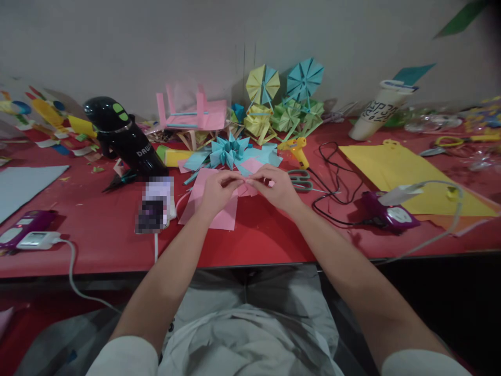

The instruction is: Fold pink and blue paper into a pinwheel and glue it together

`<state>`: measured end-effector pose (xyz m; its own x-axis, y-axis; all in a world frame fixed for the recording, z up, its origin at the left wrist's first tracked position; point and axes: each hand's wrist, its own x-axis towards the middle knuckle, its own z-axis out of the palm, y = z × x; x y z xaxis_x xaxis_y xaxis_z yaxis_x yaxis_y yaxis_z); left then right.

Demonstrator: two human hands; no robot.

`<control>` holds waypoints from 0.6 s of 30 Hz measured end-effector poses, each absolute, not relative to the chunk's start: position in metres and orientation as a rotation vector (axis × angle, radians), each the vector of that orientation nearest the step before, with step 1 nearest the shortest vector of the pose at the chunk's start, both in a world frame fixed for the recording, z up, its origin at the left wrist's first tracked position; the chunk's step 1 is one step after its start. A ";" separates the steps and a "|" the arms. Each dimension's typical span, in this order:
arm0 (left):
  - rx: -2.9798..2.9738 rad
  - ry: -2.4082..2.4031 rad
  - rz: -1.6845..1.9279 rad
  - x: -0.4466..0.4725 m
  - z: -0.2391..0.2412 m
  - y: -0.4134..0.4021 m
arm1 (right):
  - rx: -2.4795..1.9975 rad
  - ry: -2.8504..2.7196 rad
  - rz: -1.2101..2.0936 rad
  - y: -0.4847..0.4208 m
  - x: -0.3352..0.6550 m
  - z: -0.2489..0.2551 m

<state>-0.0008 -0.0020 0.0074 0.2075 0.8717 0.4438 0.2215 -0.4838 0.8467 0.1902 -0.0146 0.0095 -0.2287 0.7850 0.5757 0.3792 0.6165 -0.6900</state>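
My left hand (219,192) and my right hand (277,189) meet over the front of the red table, fingertips pinched together. Between them is a small piece of pink paper (247,190), mostly hidden by the fingers. Under my left hand lies a flat pink sheet (225,218). Just behind the hands sits a folded blue paper flower (230,150) among blue paper pieces (266,153). Green-handled scissors (301,183) rest right of my right hand, with a yellow glue gun (296,149) behind them.
A black bottle (125,136) leans at the left, near a phone (155,204) on a cable. Folded paper umbrellas (263,83) and a pink paper model (213,114) stand at the back. Rightward are a yellow sheet (407,177), a purple power strip (391,211) and a white cup (378,112).
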 end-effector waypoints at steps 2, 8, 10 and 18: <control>1.797 1.025 1.335 -0.002 0.010 -0.003 | -0.940 -1.790 0.500 -0.014 0.191 0.010; 1.716 1.060 1.355 -0.004 0.014 -0.003 | -1.008 -1.682 0.674 -0.012 0.194 0.008; 1.682 1.057 1.352 -0.004 0.013 -0.003 | -0.994 -1.722 0.738 -0.013 0.193 0.007; 1.512 1.028 1.298 -0.003 0.011 -0.003 | -0.912 -1.811 0.712 -0.015 0.192 0.010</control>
<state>-0.0035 -0.0029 0.0114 0.1154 0.9547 0.2743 0.0484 -0.2813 0.9584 0.1921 -0.0154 0.0104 -0.2679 0.8305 0.4884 0.2754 0.5518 -0.7872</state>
